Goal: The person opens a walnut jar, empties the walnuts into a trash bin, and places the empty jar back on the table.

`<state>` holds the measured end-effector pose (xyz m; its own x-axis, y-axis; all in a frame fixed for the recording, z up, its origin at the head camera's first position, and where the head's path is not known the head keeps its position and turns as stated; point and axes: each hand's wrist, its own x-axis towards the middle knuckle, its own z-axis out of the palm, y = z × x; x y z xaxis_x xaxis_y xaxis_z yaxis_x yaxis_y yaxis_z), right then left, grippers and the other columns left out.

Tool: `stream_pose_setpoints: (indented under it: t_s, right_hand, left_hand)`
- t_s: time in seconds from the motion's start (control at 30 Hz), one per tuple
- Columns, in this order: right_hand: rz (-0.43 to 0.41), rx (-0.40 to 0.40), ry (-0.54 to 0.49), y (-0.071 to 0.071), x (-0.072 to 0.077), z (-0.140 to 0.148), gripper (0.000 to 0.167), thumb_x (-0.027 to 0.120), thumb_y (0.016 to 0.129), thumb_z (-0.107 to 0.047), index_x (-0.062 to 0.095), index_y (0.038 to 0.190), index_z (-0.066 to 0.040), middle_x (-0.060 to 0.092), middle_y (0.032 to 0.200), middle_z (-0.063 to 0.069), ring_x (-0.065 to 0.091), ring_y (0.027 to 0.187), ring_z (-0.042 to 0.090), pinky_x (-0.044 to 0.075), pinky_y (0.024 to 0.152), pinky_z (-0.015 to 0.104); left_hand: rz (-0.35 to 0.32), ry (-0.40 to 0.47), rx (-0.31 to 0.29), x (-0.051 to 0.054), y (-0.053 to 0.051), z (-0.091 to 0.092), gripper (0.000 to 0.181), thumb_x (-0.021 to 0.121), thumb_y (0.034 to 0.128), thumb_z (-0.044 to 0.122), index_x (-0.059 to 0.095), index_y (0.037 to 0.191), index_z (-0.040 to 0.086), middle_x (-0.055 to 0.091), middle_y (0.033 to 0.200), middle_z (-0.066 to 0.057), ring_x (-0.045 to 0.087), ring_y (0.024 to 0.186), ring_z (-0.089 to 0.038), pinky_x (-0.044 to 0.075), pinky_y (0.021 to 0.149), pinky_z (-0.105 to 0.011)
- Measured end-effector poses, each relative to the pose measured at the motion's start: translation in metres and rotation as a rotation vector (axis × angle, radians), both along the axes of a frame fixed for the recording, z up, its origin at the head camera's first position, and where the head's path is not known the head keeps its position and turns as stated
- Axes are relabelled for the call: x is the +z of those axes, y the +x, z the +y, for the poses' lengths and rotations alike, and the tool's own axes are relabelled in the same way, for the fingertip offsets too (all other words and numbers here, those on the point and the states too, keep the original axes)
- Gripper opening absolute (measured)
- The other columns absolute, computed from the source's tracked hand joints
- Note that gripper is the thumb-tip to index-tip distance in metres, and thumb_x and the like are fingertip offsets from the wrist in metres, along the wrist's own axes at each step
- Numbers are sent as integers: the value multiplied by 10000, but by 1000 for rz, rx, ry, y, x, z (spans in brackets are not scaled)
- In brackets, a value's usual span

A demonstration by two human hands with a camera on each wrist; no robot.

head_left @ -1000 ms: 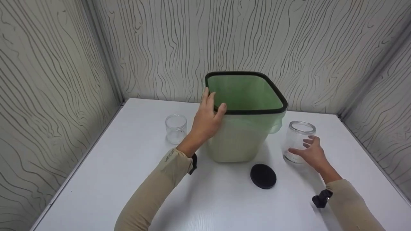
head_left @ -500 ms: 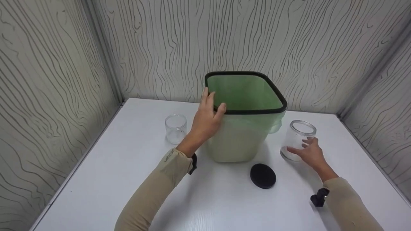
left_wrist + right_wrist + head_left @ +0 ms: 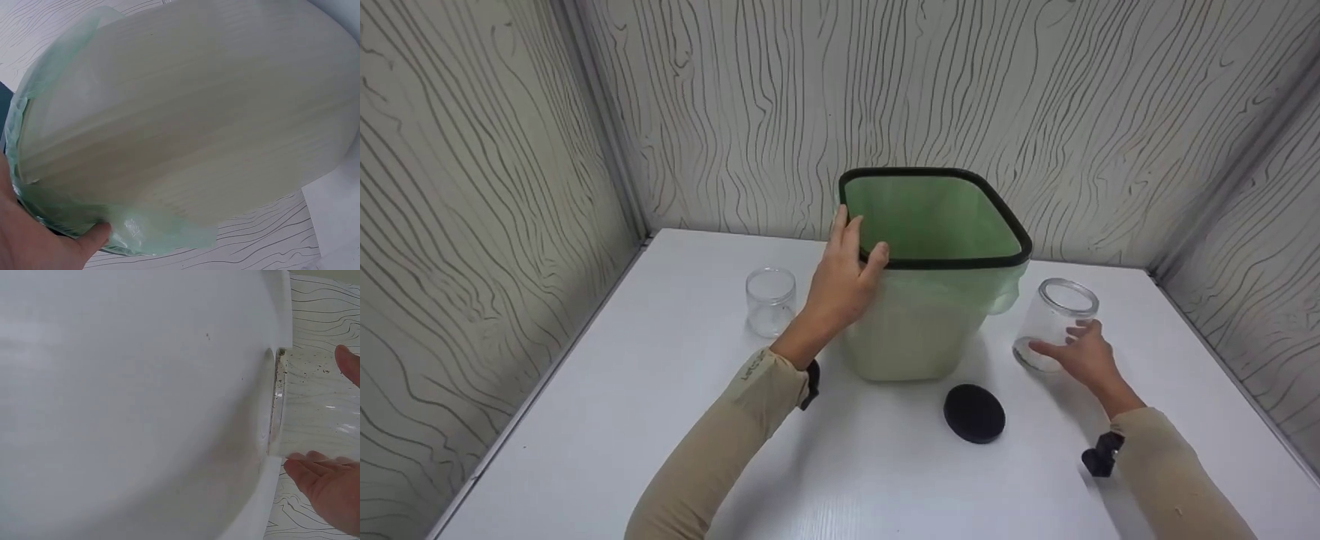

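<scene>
A pale trash bin [image 3: 915, 330] with a green liner [image 3: 945, 214] and a black rim [image 3: 960, 262] stands mid-table. My left hand [image 3: 840, 285] holds its near left rim corner; in the left wrist view the thumb [image 3: 97, 236] presses on the liner and the other fingers are mostly hidden. To the bin's right, my right hand [image 3: 1087, 360] grips a clear glass jar [image 3: 1044, 322] with a wide mouth, thumb and fingers on opposite sides. The jar leans slightly. Small specks show near the jar's base [image 3: 278, 399] in the right wrist view.
A black round lid [image 3: 974, 413] lies in front of the bin. Left of the bin stands another clear jar [image 3: 771, 304], behind my left forearm. Patterned walls [image 3: 735, 112] close off the white table [image 3: 622, 375] at the back and sides.
My right hand has shifted slightly to the left, and the jar's base has moved a little back and left, so it now leans. The left hand and bin have hardly moved.
</scene>
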<state>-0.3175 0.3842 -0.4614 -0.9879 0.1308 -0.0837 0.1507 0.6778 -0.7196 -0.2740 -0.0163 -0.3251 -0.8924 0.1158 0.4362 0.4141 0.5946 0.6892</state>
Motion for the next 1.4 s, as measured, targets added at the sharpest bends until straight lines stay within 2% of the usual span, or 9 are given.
stream_pose_setpoints:
  t_s: [0.17,0.4,0.63,0.87,0.93,1.03,1.17,1.27,1.4]
  right_hand:
    - [-12,3,2,-3,0,2,1262,737,737,-551,-82,1423,119,188,1427,398,271,1297,504,293,1021,554]
    - [-13,-1,-4,1,-2,9,1259,737,746,-536,-89,1415,137,179,1413,416,273,1282,524,290,1010,577]
    - [-9,-15,39,5,-4,12,1229,733,760,-518,-65,1405,158,229,1397,409,315,1251,524,295,1008,567]
    - [-39,-40,45,8,-5,12,1242,730,757,-522,-76,1378,190,197,1378,445,248,1271,545,254,1033,566]
    - [-26,-19,53,9,-7,11,1201,724,772,-504,-36,1369,208,205,1362,454,262,1262,544,249,1033,570]
    - [40,39,54,13,-8,8,1020,725,801,-434,158,1363,201,314,1333,421,351,1231,503,290,1015,556]
    - [104,86,103,22,-2,3,779,691,839,-415,393,1269,162,484,1218,364,505,1083,425,394,910,511]
    - [89,77,181,32,6,0,804,643,852,-482,417,1212,200,492,1134,387,520,980,408,426,823,510]
    - [61,73,277,47,12,-5,857,599,872,-495,373,1197,266,413,1112,444,468,976,497,414,789,571]
  left_hand:
    - [-5,7,-2,0,0,0,694,351,965,484,258,1479,28,64,1575,-92,227,1392,-251,275,1072,-441]
    - [-3,6,-16,0,-1,5,688,358,967,481,257,1481,36,67,1575,-92,233,1390,-253,282,1067,-446]
    - [4,15,-26,-1,1,8,684,358,967,475,261,1479,32,82,1573,-93,250,1384,-254,298,1056,-451]
    - [-17,25,-34,-1,4,9,711,359,964,500,223,1493,44,51,1576,-88,213,1397,-251,275,1068,-463]
    - [-30,27,-35,-1,5,7,728,360,963,516,201,1500,52,36,1578,-82,198,1401,-247,260,1075,-464]
    - [-38,31,-47,0,6,3,752,360,960,544,170,1510,68,12,1578,-83,177,1407,-249,240,1084,-468]
    - [-24,27,-67,-1,5,-3,785,334,947,601,147,1519,97,-10,1577,-100,147,1412,-272,225,1085,-486]
    - [-19,17,-67,-4,6,-8,828,289,920,670,139,1524,124,-15,1576,-106,132,1412,-299,226,1077,-511]
    - [-35,0,-49,-9,8,-16,899,231,873,746,109,1529,144,9,1575,-110,120,1413,-306,210,1081,-518]
